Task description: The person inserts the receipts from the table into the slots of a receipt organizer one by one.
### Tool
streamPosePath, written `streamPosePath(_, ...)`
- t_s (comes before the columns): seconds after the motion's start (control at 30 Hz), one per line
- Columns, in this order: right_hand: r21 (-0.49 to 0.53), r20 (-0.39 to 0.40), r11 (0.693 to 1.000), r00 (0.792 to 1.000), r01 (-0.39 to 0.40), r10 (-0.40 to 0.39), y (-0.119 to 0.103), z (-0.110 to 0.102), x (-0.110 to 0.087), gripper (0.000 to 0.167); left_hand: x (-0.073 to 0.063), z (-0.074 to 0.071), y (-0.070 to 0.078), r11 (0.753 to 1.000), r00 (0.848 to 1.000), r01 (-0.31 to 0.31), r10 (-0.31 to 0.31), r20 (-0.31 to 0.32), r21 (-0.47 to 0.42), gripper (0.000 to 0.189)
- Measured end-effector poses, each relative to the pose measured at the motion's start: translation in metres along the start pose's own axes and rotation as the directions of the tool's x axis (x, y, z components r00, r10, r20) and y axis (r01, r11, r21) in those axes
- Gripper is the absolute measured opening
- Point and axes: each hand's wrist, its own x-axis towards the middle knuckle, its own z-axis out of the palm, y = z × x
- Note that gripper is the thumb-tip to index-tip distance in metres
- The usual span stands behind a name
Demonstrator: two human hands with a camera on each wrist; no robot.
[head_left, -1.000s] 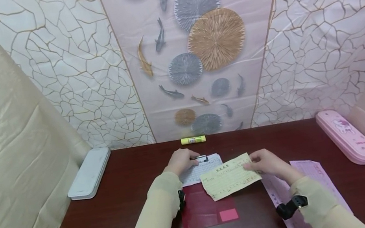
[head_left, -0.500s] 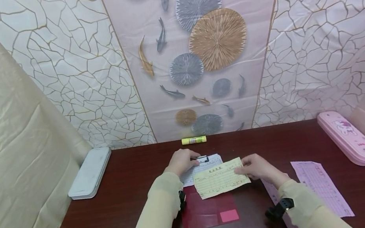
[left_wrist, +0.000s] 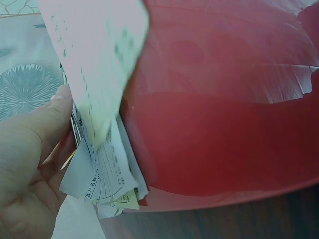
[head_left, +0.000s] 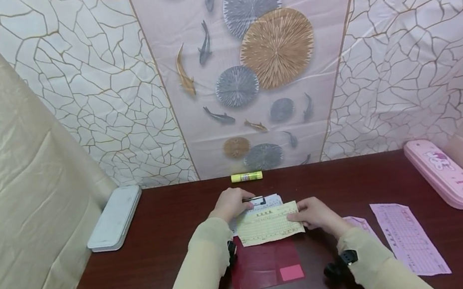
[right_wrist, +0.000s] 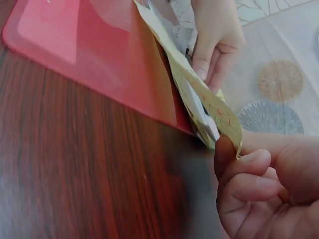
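At the middle of the table [head_left: 144, 284], a red clipboard [head_left: 257, 266] lies with white sheets [head_left: 274, 201] at its far end, and the person bends both hands to it. The left hand [head_left: 229, 205] is closed on the clip [head_left: 259, 202] at the far edge, thumb and finger pinching it. The right hand [head_left: 315, 214] grips the yellow slip [head_left: 267, 225] by its right edge, thumb against finger, and holds it over the white sheets and the far part of the board; its far edge lies just on the near side of the clip. From where I stand I cannot tell whether the slip touches the sheets all along. The paper bows by the fingers, so I'd say a light pinch and a slow, level move would serve best, lest it crease or buckle. I'd square its far edge with the sheets beneath before letting go, and have the left hand hold the clip firmly so that the sheets don't skew. Two purple sheets [head_left: 410, 240] to the right look best kept clear of the right sleeve [head_left: 367, 254], which lies right beside one of them.
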Motion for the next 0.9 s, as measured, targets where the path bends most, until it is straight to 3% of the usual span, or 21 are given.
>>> streamPosePath(0.23,-0.002,-0.02,0.999,0.999,-0.038,0.038,-0.006,0.011,0.007,0.019,-0.001,0.0,0.0,1.0,1.0,-0.008,0.008,0.002,-0.008,0.03)
streamPosePath(0.4,-0.047,-0.031,0.999,0.999,-0.025,0.024,-0.01,0.014,0.009,0.02,-0.003,-0.003,0.002,1.0,1.0,-0.004,0.004,0.005,-0.003,0.031)
streamPosePath(0.73,-0.071,0.036,0.997,0.999,-0.007,0.01,-0.01,0.011,0.01,0.023,-0.002,-0.002,0.002,1.0,1.0,-0.001,0.001,-0.002,0.012,0.031)
streamPosePath(0.9,-0.089,0.017,0.996,1.0,-0.012,0.014,-0.013,0.014,0.012,0.021,0.0,-0.002,0.002,1.0,1.0,0.008,-0.008,0.002,0.014,0.031)
